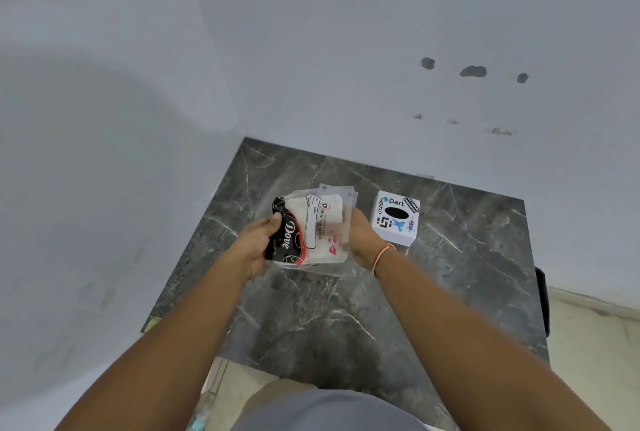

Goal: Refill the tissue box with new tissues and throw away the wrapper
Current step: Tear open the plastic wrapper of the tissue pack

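tissue pack (313,228), clear wrapper, black "dove" band

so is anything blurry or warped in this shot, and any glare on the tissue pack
Head view: the wide lens bends the wall corner and stretches the forearms. The right hand is smeared by motion and seen through clear plastic; the left hand is sharper. The tissue pack wrapper shows pale sheen, print still legible. The tissue box is crisp.
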